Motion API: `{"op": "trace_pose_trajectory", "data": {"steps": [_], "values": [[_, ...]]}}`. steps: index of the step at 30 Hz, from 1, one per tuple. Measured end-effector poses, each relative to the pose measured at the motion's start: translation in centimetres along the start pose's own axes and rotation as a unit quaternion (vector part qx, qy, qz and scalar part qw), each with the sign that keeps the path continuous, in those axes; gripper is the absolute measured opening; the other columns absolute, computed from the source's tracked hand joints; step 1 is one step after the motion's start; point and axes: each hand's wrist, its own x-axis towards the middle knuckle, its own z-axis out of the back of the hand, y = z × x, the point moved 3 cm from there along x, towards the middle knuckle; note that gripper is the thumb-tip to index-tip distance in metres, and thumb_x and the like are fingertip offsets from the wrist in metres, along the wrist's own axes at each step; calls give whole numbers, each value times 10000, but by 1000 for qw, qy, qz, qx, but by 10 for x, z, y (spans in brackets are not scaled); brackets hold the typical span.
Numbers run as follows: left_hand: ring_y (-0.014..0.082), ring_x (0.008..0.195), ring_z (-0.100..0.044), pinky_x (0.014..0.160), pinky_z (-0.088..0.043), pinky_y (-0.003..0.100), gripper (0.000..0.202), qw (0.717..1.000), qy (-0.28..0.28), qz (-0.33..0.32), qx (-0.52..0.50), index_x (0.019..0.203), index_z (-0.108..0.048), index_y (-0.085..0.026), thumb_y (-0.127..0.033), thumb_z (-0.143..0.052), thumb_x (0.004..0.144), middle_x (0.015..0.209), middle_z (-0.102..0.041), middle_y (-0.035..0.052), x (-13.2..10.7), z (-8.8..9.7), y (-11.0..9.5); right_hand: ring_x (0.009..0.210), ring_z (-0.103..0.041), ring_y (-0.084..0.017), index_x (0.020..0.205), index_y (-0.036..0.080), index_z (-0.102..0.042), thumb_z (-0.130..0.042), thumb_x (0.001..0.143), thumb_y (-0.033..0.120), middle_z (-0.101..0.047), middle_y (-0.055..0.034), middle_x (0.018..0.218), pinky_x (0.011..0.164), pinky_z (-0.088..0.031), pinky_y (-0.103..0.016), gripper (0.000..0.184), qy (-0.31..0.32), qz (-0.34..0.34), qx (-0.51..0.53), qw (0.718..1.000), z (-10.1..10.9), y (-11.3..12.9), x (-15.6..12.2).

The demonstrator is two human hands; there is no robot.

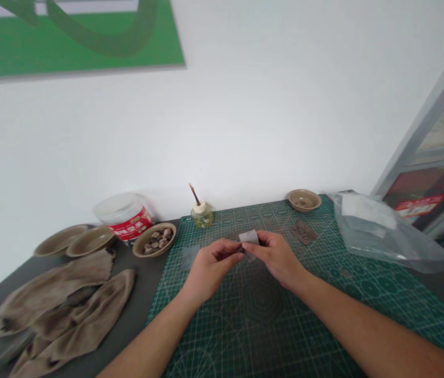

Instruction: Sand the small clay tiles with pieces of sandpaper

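Note:
Above the green cutting mat (pixel 214 336), my two hands meet fingertip to fingertip. My left hand (pixel 214 266) is closed in a pinch on a small dark piece, mostly hidden by the fingers. In my right hand (pixel 277 257) is a curled, pale grey piece of sandpaper (pixel 249 237), gripped between thumb and fingers and touching the left fingertips. A brown square of sandpaper (pixel 303 232) with handwritten digits lies flat to the right of the hands. Left of them, a small clear plastic bag (pixel 190 257) rests on the mat.
Behind the hands stand a small jar with a brush (pixel 202 214) and a shallow bowl (pixel 304 200). A bowl of nut-like pieces (pixel 154 240), a red-labelled tub (pixel 125 215) and brown cloths (pixel 68 304) are at left. A large plastic bag (pixel 383 231) lies right.

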Motion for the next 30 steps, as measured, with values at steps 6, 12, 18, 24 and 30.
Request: {"op": "trace_pose_trajectory", "data": {"steps": [6,12,18,24,30], "values": [[171,820,-645,764,-474,267,144,1000,22,2,14,885,-744,-167,-252,-739,768,867,-728,37,1,0,-1,812,-634,-190,963,162,-752,-696,815,316,-734,-44,898,767,-466,-303,220,0,-19,30,999,2,2,0],[172,801,-641,758,-483,275,187,999,31,10,-5,930,-745,-174,-291,-728,785,867,-729,38,2,1,2,790,-629,-180,950,154,-751,-702,805,324,-733,-46,887,751,-466,-298,228,25,-25,33,999,1,4,0],[180,836,-639,790,-484,285,158,999,38,-2,0,911,-759,-179,-271,-719,788,884,-726,41,2,2,-2,783,-624,-176,942,155,-742,-708,794,335,-725,-44,883,723,-467,-291,235,46,-30,34,998,3,6,-2],[181,851,-652,803,-491,286,207,998,47,15,-32,963,-757,-184,-263,-745,771,930,-745,46,2,2,1,742,-609,-165,939,153,-737,-693,805,353,-714,-46,852,692,-462,-278,244,18,-48,59,997,3,2,-1],[168,795,-654,758,-499,280,235,998,13,18,-51,951,-736,-167,-271,-771,744,864,-736,35,3,8,2,752,-596,-157,945,164,-741,-723,787,340,-708,-36,871,714,-452,-280,237,39,-51,118,991,0,8,-4]]}}
